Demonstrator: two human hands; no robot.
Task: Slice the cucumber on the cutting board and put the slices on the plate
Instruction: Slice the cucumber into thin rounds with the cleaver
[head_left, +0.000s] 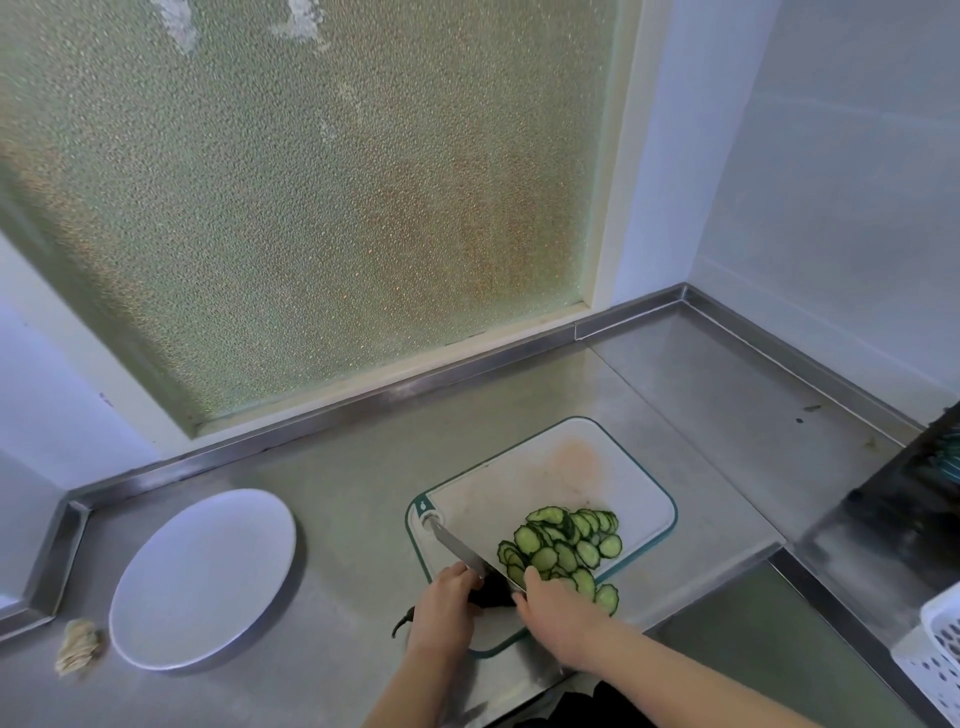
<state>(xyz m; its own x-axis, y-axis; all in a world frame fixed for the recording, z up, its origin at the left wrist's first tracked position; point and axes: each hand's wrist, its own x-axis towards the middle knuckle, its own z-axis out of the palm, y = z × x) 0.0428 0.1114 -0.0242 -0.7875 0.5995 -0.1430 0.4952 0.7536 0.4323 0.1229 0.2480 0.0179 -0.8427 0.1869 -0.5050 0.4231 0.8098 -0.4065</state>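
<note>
A white cutting board (550, 467) with a green rim lies on the steel counter. A heap of thin cucumber slices (563, 548) covers its near right part. The knife (457, 548) lies flat on the board, blade pointing far left, its black handle between my hands. My left hand (441, 610) is closed around the handle at the blade's base. My right hand (558, 608) rests against the near edge of the slices, thumb touching them, fingers mostly hidden. The white plate (202, 582) sits to the left with nothing on it.
A crumpled beige scrap (78, 647) lies left of the plate. A dark rack (919, 499) and a white perforated basket (940, 649) stand at the right. A frosted window and raised steel rim back the counter. The sink edge runs near right.
</note>
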